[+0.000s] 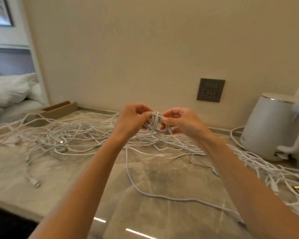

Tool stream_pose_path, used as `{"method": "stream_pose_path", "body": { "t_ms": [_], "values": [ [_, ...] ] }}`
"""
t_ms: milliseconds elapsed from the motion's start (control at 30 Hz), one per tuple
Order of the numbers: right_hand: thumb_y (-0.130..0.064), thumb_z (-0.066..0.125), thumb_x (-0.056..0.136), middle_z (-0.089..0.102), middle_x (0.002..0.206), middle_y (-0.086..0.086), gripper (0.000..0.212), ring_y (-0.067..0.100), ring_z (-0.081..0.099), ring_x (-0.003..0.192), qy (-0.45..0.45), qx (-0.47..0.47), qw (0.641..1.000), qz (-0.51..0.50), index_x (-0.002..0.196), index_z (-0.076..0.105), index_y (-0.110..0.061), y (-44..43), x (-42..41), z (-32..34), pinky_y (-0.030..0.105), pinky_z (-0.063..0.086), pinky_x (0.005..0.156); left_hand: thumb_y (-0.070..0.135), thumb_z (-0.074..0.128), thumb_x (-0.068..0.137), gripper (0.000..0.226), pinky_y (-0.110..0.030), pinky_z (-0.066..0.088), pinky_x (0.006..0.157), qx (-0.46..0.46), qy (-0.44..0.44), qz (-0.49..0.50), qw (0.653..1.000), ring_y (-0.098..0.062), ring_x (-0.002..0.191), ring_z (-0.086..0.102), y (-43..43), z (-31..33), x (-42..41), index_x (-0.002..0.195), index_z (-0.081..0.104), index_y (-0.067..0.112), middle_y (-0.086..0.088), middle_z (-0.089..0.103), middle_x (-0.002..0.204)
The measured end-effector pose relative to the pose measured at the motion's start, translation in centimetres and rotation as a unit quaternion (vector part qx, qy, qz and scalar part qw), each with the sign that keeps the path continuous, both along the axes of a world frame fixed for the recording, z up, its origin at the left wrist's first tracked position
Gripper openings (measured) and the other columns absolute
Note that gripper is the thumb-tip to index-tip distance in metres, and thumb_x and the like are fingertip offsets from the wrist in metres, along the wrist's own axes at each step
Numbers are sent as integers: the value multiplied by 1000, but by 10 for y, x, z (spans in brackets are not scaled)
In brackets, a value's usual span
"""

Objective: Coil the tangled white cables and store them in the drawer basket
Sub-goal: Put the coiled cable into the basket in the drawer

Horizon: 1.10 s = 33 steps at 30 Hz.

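White braided cable, wound into a small coil (154, 122), sits between my two hands above the grey-brown marbled stone counter (162, 178). From the head view, my left hand (130, 120) is clamped on the loops so they cannot spring apart, while my right hand (181, 122) pinches the end, I judge to wrap it round the bundle. Loose white tangled cables (72, 135) sprawl over the counter, some running past the white electric kettle (274, 126). No drawer basket shows here.
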State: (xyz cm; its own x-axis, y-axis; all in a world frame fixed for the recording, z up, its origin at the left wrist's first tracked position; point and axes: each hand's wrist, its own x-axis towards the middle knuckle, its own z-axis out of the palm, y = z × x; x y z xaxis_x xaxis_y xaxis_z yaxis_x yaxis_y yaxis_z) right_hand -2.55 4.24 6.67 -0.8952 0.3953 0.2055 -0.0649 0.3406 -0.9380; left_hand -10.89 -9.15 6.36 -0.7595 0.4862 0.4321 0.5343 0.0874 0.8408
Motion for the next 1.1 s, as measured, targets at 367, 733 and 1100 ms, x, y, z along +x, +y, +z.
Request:
{"method": "stream_pose_path", "body": {
  "t_ms": [367, 733, 1100],
  "values": [
    [1, 61, 85, 65, 79, 10, 11, 13, 64, 66, -70, -49, 966, 242, 95, 60, -4, -226, -33, -31, 29, 58, 62, 2, 59, 84, 12, -11, 46, 47, 3, -52, 210, 976, -8, 61, 57, -245, -35, 22, 91, 66, 9, -4, 63, 75],
    [4, 58, 85, 65, 73, 6, 18, 9, 64, 58, -237, -32, 885, 399, 96, 62, -9, -425, -46, -165, 22, 52, 56, 4, 65, 75, 11, -31, 57, 67, -15, -224, 419, 880, -19, 72, 66, -448, -190, 60, 79, 70, 13, -12, 69, 79],
    [13, 60, 77, 58, 75, 16, 21, 20, 57, 71, -365, 11, 858, 362, 68, 61, -7, -521, -64, -300, 27, 53, 56, 1, 70, 72, 21, -24, 56, 63, -86, -362, 534, 759, -21, 67, 66, -521, -318, 76, 60, 61, 15, -4, 62, 63]
  ]
}}
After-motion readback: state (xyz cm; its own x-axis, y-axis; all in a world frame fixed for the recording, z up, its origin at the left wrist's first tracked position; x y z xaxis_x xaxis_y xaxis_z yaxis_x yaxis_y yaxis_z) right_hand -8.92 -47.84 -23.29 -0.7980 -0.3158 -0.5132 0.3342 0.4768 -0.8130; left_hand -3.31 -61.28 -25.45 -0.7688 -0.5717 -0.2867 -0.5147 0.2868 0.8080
